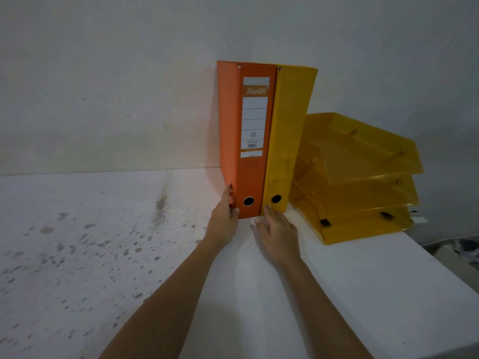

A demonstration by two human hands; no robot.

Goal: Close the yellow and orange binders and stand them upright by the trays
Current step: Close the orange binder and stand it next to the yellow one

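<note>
Two bare arms reaching over the speckled white table [77,255]. Left hand [225,216] holding the bottom corner of the orange binder [248,177]. Right hand [278,233] open, fingertips touching the yellow binder [287,141]. Both shut, upright, side by side, against the wall, touching the stacked yellow trays [363,182].

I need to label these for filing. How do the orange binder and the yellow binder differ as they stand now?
The orange binder carries a white Bantex spine label; the yellow binder has none that shows. The orange one stands left, away from the trays; the yellow one stands against them. The left hand grips the orange one's lower edge; the right hand touches the yellow one's base. Both are closed, upright, with a round spine hole.
</note>
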